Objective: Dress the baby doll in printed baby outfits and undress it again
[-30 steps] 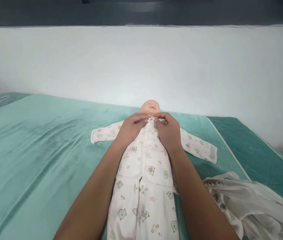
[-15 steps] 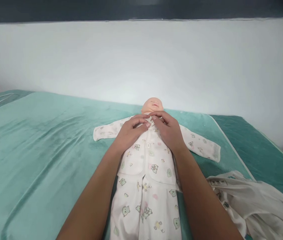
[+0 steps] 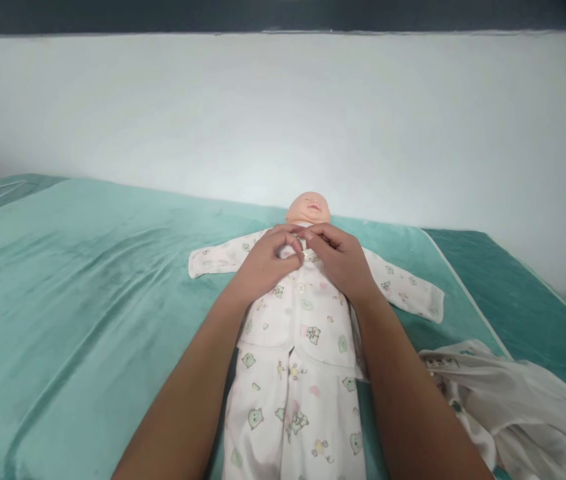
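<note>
A baby doll (image 3: 307, 208) lies on its back, head at the far end, dressed in a white printed jacket (image 3: 290, 320) and matching trousers (image 3: 297, 413). Both its sleeves stretch out to the sides. At the top of the jacket's front opening, my left hand (image 3: 270, 259) pinches the cloth edge between thumb and fingers. Close against it, my right hand (image 3: 340, 257) grips the other edge near the collar, fingertips meeting the left ones. A white button (image 3: 301, 289) shows on the jacket front just below my hands. The fastening between my fingertips is mostly hidden.
A turquoise blanket (image 3: 87, 300) with some folds lies under the doll. Crumpled white clothing (image 3: 523, 400) is heaped at the lower right, beside my right forearm. A darker green cover (image 3: 513, 287) borders the right side. Behind stands a white wall (image 3: 213, 120).
My left thumb has shifted slightly toward the jacket's opening, and the fingers of both hands have moved a little at the collar. The view has shifted slightly.
</note>
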{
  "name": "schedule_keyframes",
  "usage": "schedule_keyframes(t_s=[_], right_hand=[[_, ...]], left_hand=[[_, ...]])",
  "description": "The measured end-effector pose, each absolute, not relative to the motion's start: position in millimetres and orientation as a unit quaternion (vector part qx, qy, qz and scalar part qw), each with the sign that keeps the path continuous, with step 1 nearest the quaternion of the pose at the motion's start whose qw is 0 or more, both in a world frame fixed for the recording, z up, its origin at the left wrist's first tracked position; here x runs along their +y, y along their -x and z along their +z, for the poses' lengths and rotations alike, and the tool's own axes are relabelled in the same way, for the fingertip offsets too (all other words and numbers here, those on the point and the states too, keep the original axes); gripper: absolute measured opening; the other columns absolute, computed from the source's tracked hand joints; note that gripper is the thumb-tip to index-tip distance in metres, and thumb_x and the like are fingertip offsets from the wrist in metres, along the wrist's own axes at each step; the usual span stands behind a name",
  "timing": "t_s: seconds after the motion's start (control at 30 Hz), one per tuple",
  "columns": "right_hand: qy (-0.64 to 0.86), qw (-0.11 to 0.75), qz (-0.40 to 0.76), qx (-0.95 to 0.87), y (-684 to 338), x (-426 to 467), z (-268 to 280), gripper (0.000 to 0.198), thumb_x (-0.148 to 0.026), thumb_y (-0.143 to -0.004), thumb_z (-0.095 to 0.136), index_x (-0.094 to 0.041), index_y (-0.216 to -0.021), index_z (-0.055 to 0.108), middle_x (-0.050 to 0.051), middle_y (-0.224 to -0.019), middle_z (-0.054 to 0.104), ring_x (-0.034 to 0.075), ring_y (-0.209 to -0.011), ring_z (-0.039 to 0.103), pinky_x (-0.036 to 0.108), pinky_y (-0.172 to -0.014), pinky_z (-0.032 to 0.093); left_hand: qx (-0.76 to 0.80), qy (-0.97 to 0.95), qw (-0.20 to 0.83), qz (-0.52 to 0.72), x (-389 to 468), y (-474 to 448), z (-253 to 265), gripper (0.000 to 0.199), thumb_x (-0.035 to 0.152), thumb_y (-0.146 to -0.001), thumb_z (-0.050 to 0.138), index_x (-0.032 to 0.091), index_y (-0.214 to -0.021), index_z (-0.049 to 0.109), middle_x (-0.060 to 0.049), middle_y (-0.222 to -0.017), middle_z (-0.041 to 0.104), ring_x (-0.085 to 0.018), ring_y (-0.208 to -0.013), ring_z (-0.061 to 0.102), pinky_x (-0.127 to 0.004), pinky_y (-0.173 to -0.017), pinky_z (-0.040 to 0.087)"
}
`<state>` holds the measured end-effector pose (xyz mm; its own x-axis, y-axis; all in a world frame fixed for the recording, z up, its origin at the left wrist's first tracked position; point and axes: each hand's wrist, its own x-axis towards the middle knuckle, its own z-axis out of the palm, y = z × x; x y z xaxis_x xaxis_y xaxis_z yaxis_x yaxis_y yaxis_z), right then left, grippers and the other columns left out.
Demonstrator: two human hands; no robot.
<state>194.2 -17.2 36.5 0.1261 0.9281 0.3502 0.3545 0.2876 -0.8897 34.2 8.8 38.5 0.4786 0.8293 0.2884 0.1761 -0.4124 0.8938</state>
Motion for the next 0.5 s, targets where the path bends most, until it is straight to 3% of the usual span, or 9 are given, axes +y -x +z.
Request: schedule_keyframes(t_s=[0.2, 0.37, 0.5], right_hand=[[0.501, 0.550, 0.305, -0.595, -195, -18, 39, 0.017, -0.032, -0.084, 0.058, -0.020, -0.084, 0.070, 0.002, -0.096, 0.070, 0.016, -0.087, 0.059, 0.030, -0.079, 0.044], [0.492, 0.556, 0.330, -0.583, -195, -21, 41, 0.015, -0.028, -0.083, 0.060, -0.023, -0.089, 0.072, 0.000, -0.094, 0.068, 0.014, -0.081, 0.058, 0.029, -0.077, 0.045], [0.474, 0.567, 0.336, -0.584, -196, -21, 39, 0.014, -0.027, -0.083, 0.060, -0.023, -0.091, 0.071, 0.000, -0.097, 0.068, 0.013, -0.082, 0.057, 0.028, -0.077, 0.044]], left_hand=[[0.363, -0.786, 0.308, 0.396, 2, -38, 42, 0.009, 0.014, -0.075, 0.056, 0.022, -0.077, 0.055, -0.001, -0.130, 0.060, -0.021, -0.123, 0.055, -0.039, -0.104, 0.042], [0.408, -0.805, 0.157, 0.400, -4, -42, 44, 0.010, 0.014, -0.075, 0.057, 0.023, -0.078, 0.053, -0.001, -0.122, 0.066, -0.022, -0.115, 0.059, -0.040, -0.100, 0.045], [0.382, -0.802, 0.216, 0.405, 0, -39, 40, 0.005, 0.020, -0.082, 0.057, 0.023, -0.086, 0.058, -0.001, -0.119, 0.066, -0.021, -0.115, 0.059, -0.039, -0.100, 0.044]])
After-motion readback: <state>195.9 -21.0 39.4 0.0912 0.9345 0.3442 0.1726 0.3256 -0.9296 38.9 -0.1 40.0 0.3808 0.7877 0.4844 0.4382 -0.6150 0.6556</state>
